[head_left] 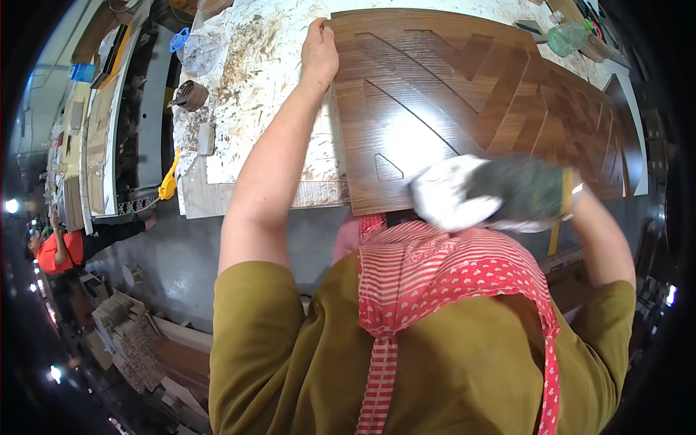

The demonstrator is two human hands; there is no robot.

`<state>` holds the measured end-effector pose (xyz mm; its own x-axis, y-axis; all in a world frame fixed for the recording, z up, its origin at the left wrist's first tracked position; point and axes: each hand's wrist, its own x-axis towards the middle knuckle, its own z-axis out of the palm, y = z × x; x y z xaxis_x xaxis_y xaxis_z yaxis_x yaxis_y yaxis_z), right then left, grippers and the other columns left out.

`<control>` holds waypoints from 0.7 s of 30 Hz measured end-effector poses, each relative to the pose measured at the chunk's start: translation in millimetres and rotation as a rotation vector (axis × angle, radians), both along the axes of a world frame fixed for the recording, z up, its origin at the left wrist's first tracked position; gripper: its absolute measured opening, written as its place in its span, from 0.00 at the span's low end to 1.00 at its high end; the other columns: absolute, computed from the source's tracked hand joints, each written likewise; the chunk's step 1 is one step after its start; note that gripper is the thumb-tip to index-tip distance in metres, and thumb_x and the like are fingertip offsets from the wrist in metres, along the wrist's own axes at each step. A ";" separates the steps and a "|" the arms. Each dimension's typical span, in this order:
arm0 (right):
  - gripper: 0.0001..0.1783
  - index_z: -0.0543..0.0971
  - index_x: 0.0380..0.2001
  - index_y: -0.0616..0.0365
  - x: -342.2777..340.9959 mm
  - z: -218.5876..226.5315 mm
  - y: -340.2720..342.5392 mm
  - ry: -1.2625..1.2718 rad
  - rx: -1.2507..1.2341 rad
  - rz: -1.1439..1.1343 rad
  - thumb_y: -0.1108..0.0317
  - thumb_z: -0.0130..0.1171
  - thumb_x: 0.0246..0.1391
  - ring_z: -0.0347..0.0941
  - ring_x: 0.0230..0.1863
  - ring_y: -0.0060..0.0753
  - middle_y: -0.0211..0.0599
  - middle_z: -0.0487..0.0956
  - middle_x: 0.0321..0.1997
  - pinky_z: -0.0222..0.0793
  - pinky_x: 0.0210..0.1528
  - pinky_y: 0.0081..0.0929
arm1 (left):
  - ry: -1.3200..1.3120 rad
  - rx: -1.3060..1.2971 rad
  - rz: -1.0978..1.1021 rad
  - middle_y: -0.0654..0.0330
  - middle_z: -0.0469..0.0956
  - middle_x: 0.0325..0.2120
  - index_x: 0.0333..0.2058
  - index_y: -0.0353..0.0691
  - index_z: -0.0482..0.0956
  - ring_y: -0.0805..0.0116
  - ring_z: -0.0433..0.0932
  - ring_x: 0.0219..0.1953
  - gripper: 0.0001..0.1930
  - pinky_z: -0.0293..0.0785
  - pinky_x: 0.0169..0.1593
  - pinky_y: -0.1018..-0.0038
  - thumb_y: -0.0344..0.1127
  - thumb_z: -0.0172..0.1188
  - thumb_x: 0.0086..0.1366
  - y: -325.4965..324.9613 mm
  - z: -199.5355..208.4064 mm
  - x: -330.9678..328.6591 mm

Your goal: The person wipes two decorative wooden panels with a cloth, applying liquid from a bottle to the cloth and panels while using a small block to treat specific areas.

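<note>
1. Brown, glossy and wood-grained: saw a panel (449, 105) cut with angular grooves, lying on a stained white worktable (254, 72).
2. Saw the bare left hand (319, 54) with fingers folded around the panel's upper left edge.
3. Saw the dark-gloved right hand (518, 190), blurred, against white soft-looking material (441, 196) over the panel's near edge; could not tell spread from pinching fingers.

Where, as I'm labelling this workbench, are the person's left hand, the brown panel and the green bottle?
Left hand (320, 59): head view, on the back of the hand.
Brown panel (484, 116): head view, on its grooved upper face.
Green bottle (566, 39): head view, on its side.
</note>
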<state>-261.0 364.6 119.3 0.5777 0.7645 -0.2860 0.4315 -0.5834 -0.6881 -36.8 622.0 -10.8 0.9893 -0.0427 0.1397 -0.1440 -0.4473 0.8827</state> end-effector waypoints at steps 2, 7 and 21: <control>0.21 0.78 0.43 0.56 11.3 49.9 -21.1 0.175 -0.263 -0.301 0.59 0.66 0.45 0.77 0.39 0.34 0.45 0.79 0.41 0.72 0.44 0.27 | -0.312 0.369 -0.007 0.46 0.61 0.57 0.56 0.40 0.62 0.49 0.61 0.59 0.21 0.57 0.59 0.57 0.39 0.44 0.66 14.7 -1.2 8.0; 0.20 0.76 0.43 0.60 -1.4 17.1 21.3 -0.755 0.120 -0.497 0.60 0.61 0.48 0.76 0.40 0.46 0.46 0.78 0.38 0.71 0.45 0.32 | -0.601 0.603 -0.158 0.50 0.58 0.60 0.57 0.45 0.63 0.52 0.56 0.62 0.24 0.54 0.60 0.52 0.46 0.46 0.65 -51.8 40.4 -3.8; 0.33 0.65 0.58 0.57 -79.4 -56.0 -40.5 -0.741 -0.292 -0.878 0.58 0.56 0.48 0.68 0.55 0.45 0.46 0.71 0.55 0.62 0.57 0.34 | -0.411 0.887 -0.371 0.57 0.62 0.59 0.60 0.50 0.61 0.60 0.58 0.61 0.26 0.46 0.63 0.51 0.52 0.41 0.66 -94.3 18.8 -3.2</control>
